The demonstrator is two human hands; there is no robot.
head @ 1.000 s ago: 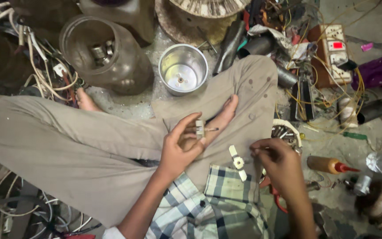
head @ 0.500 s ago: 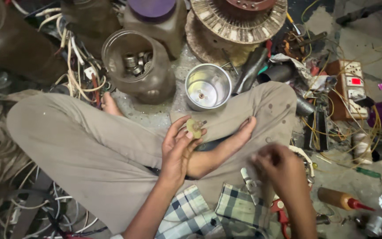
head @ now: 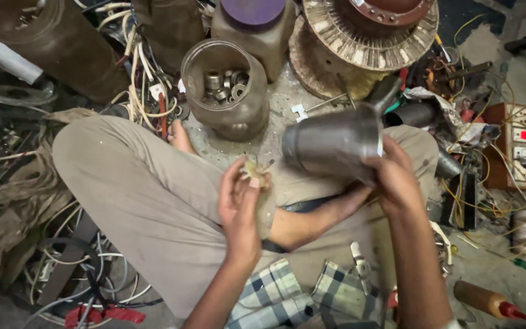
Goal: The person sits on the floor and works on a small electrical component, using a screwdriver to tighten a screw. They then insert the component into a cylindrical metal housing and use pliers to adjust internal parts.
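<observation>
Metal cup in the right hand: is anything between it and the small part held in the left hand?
Nothing visible. The metal cup, tipped on its side in the right hand, hangs just right of the small part pinched in the left hand, with only open air between them above the lap.

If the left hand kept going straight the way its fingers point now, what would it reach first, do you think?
The left hand points up the picture, holding a small part. Straight on, it would probably meet the clear jar of bearings first; depth is hard to judge.
</observation>
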